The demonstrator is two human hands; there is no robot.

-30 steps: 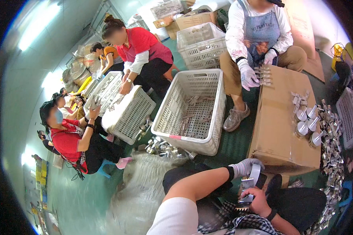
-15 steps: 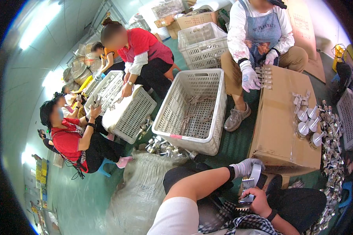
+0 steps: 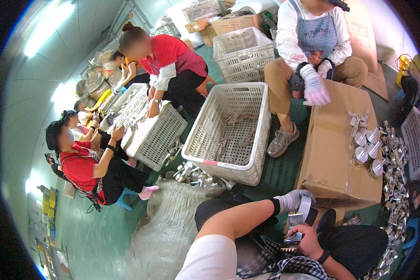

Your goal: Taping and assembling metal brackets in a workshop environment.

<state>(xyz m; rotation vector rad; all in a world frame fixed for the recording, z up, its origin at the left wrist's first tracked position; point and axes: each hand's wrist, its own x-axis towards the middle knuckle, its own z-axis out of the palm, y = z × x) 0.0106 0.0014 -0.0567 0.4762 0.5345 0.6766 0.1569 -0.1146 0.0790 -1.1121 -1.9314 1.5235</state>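
My left hand [image 3: 294, 199], in a striped white glove, is closed over the top of a tape dispenser's pale tape roll [image 3: 304, 209]. My bare right hand [image 3: 305, 239] grips the metal body of the same tape dispenser [image 3: 294, 220] lower down, fingers curled round it. A toothed metal edge [image 3: 288, 249] sticks out below that hand. The dispenser is held low over my lap, beside the near edge of a cardboard box [image 3: 333, 144]. Palms and inner fingers are partly hidden.
Round-headed metal parts [image 3: 369, 149] and small metal clips [image 3: 358, 122] lie on the box. Many metal fittings [image 3: 394, 200] are heaped to its right. A white plastic crate [image 3: 226, 163] holds metal pieces. Opposite sits a person in an apron [image 3: 315, 35]; others work at left.
Across the box, the person's gloved hand has shifted right over the box edge, where a row of clips showed before. The seated person at left has lowered their hands. My hands stay put.
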